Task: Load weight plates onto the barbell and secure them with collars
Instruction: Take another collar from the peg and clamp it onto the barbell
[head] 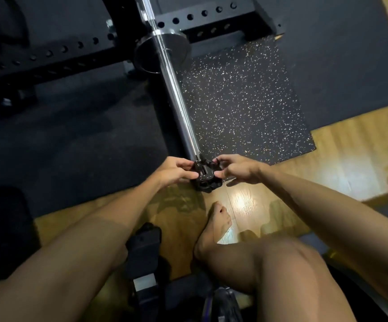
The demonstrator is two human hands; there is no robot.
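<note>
A chrome barbell sleeve [176,94] runs from the rack at the top down toward me, bare along its length. At its near tip sits a black plastic collar [205,176]. My left hand [176,171] grips the collar's left side with thumb and fingers. From the right, my right hand [237,169] pinches the same collar. The sleeve's flange [146,56] shows near the rack. No weight plate is visible on the sleeve.
A black rack beam with holes [72,49] crosses the top. A speckled rubber mat [239,101] lies right of the sleeve, wooden floor [339,159] beyond. My bare foot [216,226] and knee are below; a black object [144,252] lies between my legs.
</note>
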